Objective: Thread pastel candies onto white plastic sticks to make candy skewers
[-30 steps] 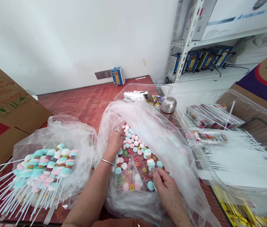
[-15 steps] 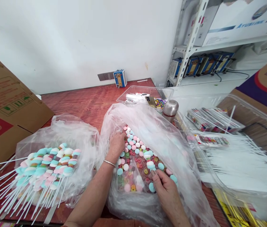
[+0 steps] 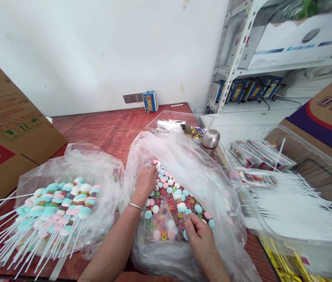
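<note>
A clear plastic bag [image 3: 201,164] lies open in front of me, holding loose pastel candies [image 3: 168,188] in pink, blue and white plus small coloured rings. My left hand [image 3: 144,183], with a thin bracelet on the wrist, reaches into the bag's left side, fingers curled down among the candies. My right hand [image 3: 197,234] rests at the near edge of the pile, fingertips pinched on a small candy. To the left a second plastic bag [image 3: 95,164] holds finished candy skewers [image 3: 60,203] on white sticks.
A cardboard box [image 3: 4,129] stands at the left. On the right a clear tray [image 3: 301,203] holds white sticks and printed wrappers. A metal flask [image 3: 209,141] and a clear container [image 3: 180,121] stand behind the bag; shelving [image 3: 236,70] fills the back right.
The view has tilted down slightly. My right hand has shifted a little left along the near edge of the candy pile; my left hand stays in the bag's left side.
</note>
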`<state>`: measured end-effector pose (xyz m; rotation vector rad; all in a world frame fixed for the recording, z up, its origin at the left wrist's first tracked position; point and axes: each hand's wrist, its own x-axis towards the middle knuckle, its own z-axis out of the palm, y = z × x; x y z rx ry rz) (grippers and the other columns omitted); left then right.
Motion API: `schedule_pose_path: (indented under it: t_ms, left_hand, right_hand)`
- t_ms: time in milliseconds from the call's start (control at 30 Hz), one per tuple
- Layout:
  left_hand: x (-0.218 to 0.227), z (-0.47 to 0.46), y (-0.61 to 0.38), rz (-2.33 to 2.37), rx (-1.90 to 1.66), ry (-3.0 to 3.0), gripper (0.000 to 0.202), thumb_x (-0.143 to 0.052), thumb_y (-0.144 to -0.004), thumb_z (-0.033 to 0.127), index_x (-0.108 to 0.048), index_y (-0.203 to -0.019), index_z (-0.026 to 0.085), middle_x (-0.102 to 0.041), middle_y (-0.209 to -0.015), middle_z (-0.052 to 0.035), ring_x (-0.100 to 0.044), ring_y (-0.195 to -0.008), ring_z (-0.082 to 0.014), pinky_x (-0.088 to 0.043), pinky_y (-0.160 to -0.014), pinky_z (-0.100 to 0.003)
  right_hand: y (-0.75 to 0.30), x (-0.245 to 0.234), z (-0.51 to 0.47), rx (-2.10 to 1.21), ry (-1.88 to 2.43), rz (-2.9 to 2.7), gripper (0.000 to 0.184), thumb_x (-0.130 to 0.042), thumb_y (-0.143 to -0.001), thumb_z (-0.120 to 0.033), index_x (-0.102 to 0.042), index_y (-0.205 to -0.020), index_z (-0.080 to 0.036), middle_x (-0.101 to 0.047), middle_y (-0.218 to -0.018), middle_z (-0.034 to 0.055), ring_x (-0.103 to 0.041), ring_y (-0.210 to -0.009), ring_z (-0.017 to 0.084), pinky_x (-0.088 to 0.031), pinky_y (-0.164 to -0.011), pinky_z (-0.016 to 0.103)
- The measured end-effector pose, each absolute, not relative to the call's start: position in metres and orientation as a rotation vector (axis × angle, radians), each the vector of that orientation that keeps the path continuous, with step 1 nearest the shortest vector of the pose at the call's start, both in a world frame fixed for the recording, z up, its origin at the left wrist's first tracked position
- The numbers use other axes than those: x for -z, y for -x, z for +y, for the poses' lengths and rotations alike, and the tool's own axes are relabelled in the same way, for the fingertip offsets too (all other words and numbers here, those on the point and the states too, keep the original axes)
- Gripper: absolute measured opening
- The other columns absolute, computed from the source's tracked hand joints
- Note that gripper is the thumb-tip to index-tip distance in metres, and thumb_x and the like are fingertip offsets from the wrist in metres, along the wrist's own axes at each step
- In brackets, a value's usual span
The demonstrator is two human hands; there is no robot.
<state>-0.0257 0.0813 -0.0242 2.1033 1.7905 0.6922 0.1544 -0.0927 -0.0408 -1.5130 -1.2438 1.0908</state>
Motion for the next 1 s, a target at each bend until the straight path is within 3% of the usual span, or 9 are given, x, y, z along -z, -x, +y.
schedule_pose_path:
  t_ms: [133, 233, 333, 433, 633, 900, 1000]
  left_hand:
    - [0.009, 0.059, 0.017, 1.486, -0.839, -1.774, 0.028, -0.053, -0.089, 0.031, -0.069, -0.107, 0.016, -0.072, -0.09, -0.0074, -0.065, -0.078, -0.018, -0.05, -0.074, -0.031]
    - [0.002, 0.038, 0.01, 1.054, -0.885, -1.168, 0.034, -0.072, -0.076, 0.04, -0.072, -0.1, 0.016, -0.072, -0.085, -0.0053, -0.063, -0.07, -0.0135, -0.049, -0.067, -0.026]
    - [0.0, 0.025, 0.003, 0.91, -0.867, -0.905, 0.039, -0.084, -0.062, 0.039, -0.075, -0.091, 0.015, -0.071, -0.082, -0.0045, -0.061, -0.067, -0.0111, -0.047, -0.064, -0.022]
    - [-0.002, 0.021, 0.0, 0.914, -0.868, -0.898, 0.037, -0.085, -0.061, 0.037, -0.076, -0.089, 0.015, -0.072, -0.08, -0.004, -0.061, -0.067, -0.0113, -0.047, -0.065, -0.022]
    - [-0.005, 0.011, -0.007, 0.899, -0.884, -1.047, 0.03, -0.081, -0.069, 0.037, -0.076, -0.086, 0.014, -0.073, -0.081, -0.005, -0.064, -0.076, -0.0153, -0.049, -0.074, -0.026]
    - [-0.005, -0.015, -0.056, 0.665, -1.122, -0.299, 0.023, -0.074, -0.075, 0.026, -0.063, -0.092, 0.014, -0.062, -0.077, -0.0007, -0.061, -0.068, -0.0114, -0.053, -0.072, -0.027]
    - [-0.007, -0.015, -0.059, 0.664, -1.057, -0.208, 0.017, -0.068, -0.078, 0.024, -0.062, -0.09, 0.014, -0.059, -0.07, -0.0008, -0.059, -0.062, -0.0115, -0.051, -0.064, -0.025]
  right_hand:
    - [-0.155, 0.027, -0.096, -1.096, 1.521, -1.281, 0.04, -0.042, -0.088, -0.055, -0.046, -0.067, -0.021, -0.04, -0.062, -0.0035, -0.039, -0.058, 0.014, -0.031, -0.053, 0.024]
    - [-0.155, 0.02, -0.099, -1.059, 1.547, -1.31, 0.04, -0.043, -0.09, -0.054, -0.045, -0.066, -0.022, -0.04, -0.061, -0.0039, -0.039, -0.057, 0.013, -0.03, -0.052, 0.023]
    - [-0.154, 0.016, -0.1, -1.038, 1.559, -1.345, 0.041, -0.042, -0.09, -0.054, -0.045, -0.066, -0.022, -0.043, -0.061, -0.0033, -0.041, -0.058, 0.014, -0.031, -0.053, 0.023]
    - [-0.154, 0.015, -0.101, -1.024, 1.583, -1.369, 0.042, -0.041, -0.09, -0.055, -0.048, -0.067, -0.021, -0.046, -0.062, -0.0024, -0.043, -0.059, 0.015, -0.032, -0.054, 0.023]
    - [-0.153, 0.016, -0.103, -0.951, 1.638, -1.371, 0.041, -0.041, -0.09, -0.053, -0.047, -0.064, -0.022, -0.045, -0.058, -0.0033, -0.042, -0.055, 0.014, -0.03, -0.051, 0.023]
    - [-0.142, 0.022, -0.098, -0.704, 1.725, -1.441, 0.045, -0.034, -0.096, -0.052, -0.055, -0.071, -0.022, -0.061, -0.06, 0.0008, -0.053, -0.054, 0.016, -0.037, -0.053, 0.024]
    - [-0.147, 0.023, -0.104, -0.651, 1.704, -1.542, 0.039, -0.036, -0.096, -0.045, -0.063, -0.084, -0.021, -0.071, -0.077, 0.0061, -0.063, -0.068, 0.019, -0.045, -0.061, 0.025]
